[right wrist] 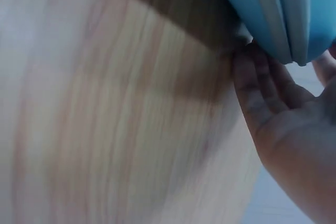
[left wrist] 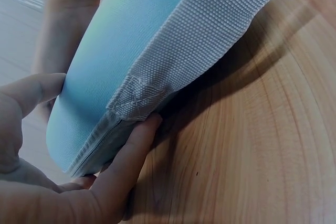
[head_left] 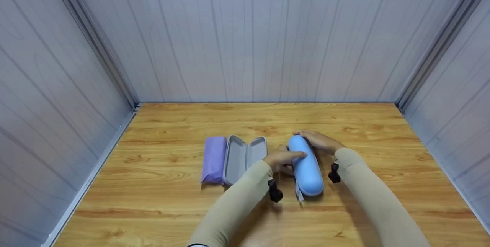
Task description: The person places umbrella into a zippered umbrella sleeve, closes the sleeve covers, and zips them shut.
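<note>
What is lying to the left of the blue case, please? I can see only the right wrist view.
Observer: On the table, left of the blue case, there is an open case with a grey inside.

Operator: Thank you. And is there something more on the far side of that one?

Observer: Yes, a purple packet lies directly along its left side; I cannot tell what is in it.

Operator: Understood. What is touching the blue case from its left, please?

Observer: The left grip holds it there, with the thumb against the blue shell.
</note>
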Demonstrator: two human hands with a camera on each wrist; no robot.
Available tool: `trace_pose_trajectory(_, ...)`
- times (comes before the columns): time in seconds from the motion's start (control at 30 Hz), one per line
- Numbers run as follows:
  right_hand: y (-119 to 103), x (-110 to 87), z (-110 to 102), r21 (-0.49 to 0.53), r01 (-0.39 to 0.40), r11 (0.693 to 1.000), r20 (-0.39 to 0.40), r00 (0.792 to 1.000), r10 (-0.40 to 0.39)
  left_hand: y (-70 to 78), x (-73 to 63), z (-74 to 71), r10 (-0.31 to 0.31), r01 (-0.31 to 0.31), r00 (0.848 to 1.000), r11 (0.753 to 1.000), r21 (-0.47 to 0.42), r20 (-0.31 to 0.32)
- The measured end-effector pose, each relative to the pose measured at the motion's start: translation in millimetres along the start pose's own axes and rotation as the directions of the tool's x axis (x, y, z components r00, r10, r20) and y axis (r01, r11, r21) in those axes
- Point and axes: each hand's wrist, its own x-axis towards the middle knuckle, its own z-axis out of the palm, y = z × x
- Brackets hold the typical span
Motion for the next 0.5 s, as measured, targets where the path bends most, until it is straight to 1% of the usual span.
trace_pose_trajectory(0.07, -2, 2.4, 0, -0.060, -0.002, 0.998, -0.007, 1.000, 0.001, 0.1, 0.0, -0.1, -0.001, 0.001, 1.000, 1.000, 0.006, 0.000)
trace_pose_trajectory(0.13, -4, 4.6, 1, -0.087, -0.009, 0.996, -0.014, 1.000, 0.008, 0.0, 0.1, -0.3, -0.002, 0.002, 1.000, 1.000, 0.013, -0.002)
trace_pose_trajectory(0.33, -9, 9.6, 6, -0.078, -0.042, 0.996, -0.027, 0.999, 0.040, -1.2, 1.5, -1.7, 0.008, -0.008, 1.000, 1.000, 0.019, 0.005)
trace_pose_trajectory(0.5, -11, 12.4, 13, -0.138, -0.048, 0.989, -0.084, 0.996, 0.036, -2.6, 1.7, -2.2, 0.023, -0.023, 1.000, 1.000, 0.007, 0.009)
